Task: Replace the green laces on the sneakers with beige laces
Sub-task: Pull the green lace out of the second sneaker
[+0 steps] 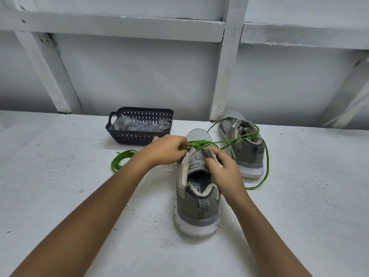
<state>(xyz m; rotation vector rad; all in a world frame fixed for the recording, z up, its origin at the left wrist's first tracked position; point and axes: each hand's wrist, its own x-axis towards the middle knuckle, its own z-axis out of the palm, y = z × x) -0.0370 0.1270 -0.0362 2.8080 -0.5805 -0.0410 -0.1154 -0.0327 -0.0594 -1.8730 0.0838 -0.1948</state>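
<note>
Pinching the green lace (pixel 199 143) with your left hand (pixel 166 149) while your right hand (pixel 222 169) grips the near sneaker (pixel 196 206), you risk jamming it in the eyelets by yanking.

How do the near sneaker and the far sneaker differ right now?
The left hand pinches green lace on the near sneaker and the right hand grips its upper; the far sneaker is untouched. Lace bunches at the near sneaker's toe end but drapes loosely around the far sneaker. Both are grey, white-soled.
</note>
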